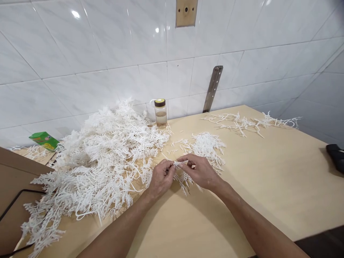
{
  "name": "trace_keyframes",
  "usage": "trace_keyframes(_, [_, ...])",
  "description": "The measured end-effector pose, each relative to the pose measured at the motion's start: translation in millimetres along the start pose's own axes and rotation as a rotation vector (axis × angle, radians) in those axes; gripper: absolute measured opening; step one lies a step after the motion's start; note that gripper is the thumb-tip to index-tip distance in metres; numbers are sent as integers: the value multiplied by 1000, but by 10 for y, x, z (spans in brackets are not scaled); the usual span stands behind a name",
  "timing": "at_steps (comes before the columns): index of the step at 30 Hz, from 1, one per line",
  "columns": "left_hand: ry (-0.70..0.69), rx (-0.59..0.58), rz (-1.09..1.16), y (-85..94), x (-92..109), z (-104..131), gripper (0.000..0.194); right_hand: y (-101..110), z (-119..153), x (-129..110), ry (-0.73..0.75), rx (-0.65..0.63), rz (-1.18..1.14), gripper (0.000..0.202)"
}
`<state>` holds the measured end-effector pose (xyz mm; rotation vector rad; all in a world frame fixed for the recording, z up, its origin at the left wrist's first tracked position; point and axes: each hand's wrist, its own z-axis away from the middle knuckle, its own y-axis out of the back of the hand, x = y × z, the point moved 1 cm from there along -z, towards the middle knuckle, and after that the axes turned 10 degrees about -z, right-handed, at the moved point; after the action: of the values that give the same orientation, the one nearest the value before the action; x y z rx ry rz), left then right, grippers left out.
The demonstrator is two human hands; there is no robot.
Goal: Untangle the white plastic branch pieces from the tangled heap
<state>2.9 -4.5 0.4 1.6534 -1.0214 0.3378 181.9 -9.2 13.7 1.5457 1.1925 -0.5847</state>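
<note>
Right, both hands are meeting just left of the smaller white pile, and the action is all at the fingertips. The left hand (pixel 161 177) has thumb and fingers together, clamped on a small white sprig (pixel 176 164), its fine strands fanning out between the two hands. Over on the other side, the right hand (pixel 200 171) has thumb and forefinger pinched on the same sprig, the other fingers curled behind. The sprig sits above the desk (pixel 282 179), with loose white bits below it and around it.

Out to the left, what a sprawl! A big white heap (pixel 107 154) of branching pieces spreads from the wall side right down to the near edge, long strands trailing beside the left hand. Just beyond the right hand lies that smaller white pile (pixel 208 143), short bits in a loose mound. Farther right, near the back edge, thin branched stems (pixel 244 123) lie in a straggling row.

Behind the heap's right end stands a clear bottle (pixel 161 116), dark-capped and partly filled with liquid. Far left, a green box (pixel 44 140) sits tilted beside the heap, and on the right edge, a black object (pixel 335 157) is cut off by the view.
</note>
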Motion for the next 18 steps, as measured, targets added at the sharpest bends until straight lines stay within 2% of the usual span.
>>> trace_keyframes(7, [3, 5, -49, 3, 44, 5, 24, -27, 16, -93, 157, -40, -12, 30])
trace_keyframes(13, [-61, -37, -111, -43, 15, 6, 24, -36, 5, -80, 183, -57, 62, 16])
trace_keyframes(18, [-80, -46, -89, -30, 34, 6, 23, -30, -16, -23, 239, -39, 71, 18])
